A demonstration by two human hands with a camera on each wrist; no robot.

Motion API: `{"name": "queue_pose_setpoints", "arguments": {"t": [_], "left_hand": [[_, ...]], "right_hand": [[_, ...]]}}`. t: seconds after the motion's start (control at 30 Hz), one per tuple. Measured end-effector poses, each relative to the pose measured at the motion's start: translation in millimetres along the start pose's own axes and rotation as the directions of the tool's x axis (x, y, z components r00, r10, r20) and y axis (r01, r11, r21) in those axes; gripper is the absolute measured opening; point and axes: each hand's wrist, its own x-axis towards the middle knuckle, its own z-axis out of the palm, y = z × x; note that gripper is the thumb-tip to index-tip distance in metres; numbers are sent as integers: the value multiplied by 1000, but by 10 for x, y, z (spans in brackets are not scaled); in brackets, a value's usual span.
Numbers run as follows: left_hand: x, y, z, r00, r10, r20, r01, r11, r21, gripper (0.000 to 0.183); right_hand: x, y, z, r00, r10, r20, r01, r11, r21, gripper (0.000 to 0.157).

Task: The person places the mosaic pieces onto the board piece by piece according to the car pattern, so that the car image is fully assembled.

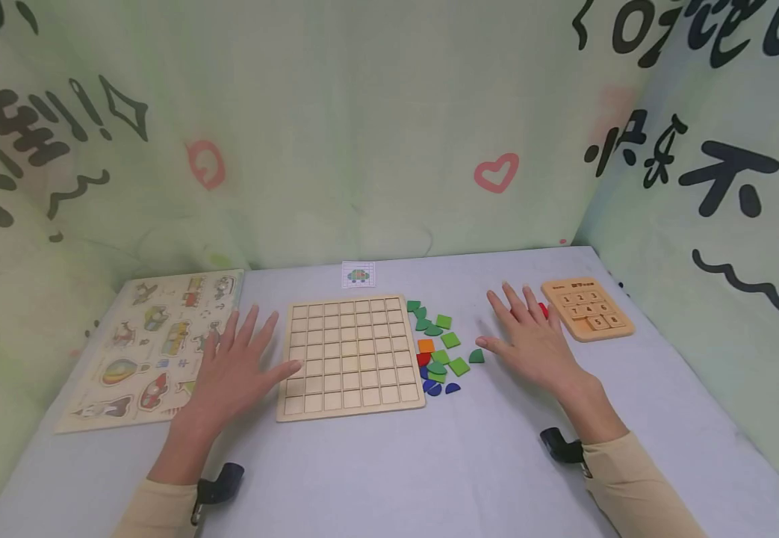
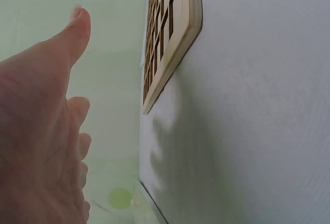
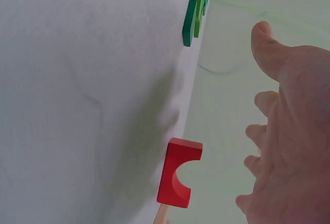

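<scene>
My left hand (image 1: 233, 366) hovers with spread fingers between the picture board and the wooden grid board (image 1: 352, 357), its thumb overlapping the grid's left edge in the head view. Nothing is in it, and its shadow falls on the table in the left wrist view. My right hand (image 1: 533, 344), also spread and holding nothing, hovers right of a scatter of coloured pieces. Among these are a light green square (image 1: 458, 366), an orange square (image 1: 426, 346), a dark green quarter-round (image 1: 476, 356) and a blue half-round (image 1: 452, 388). Below the right hand lies a red notched block (image 3: 172, 175), mostly hidden in the head view.
A picture puzzle board (image 1: 140, 344) lies at the left. At the right is a wooden number board (image 1: 588, 308). A small card with a turtle-like picture (image 1: 358, 275) lies behind the grid. Curtains (image 1: 389, 134) with writing enclose the white table (image 1: 376, 478).
</scene>
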Motion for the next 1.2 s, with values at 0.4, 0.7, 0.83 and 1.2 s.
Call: {"name": "queue_pose_setpoints", "arguments": {"t": [0.4, 0.7, 0.83, 1.2], "left_hand": [[27, -24, 54, 999, 14, 31, -13, 999, -34, 97], [42, -56, 110, 997, 49, 60, -48, 999, -23, 101], [33, -69, 114, 996, 54, 67, -52, 998, -28, 101], [6, -62, 173, 992, 82, 99, -76, 995, -57, 103]], "right_hand": [[21, 20, -26, 1000, -5, -7, 5, 1000, 16, 85], [124, -95, -18, 1000, -28, -1, 28, 998, 50, 82], [198, -200, -4, 999, -33, 4, 33, 997, 66, 81], [409, -518, 77, 997, -74, 16, 72, 992, 101, 75]]}}
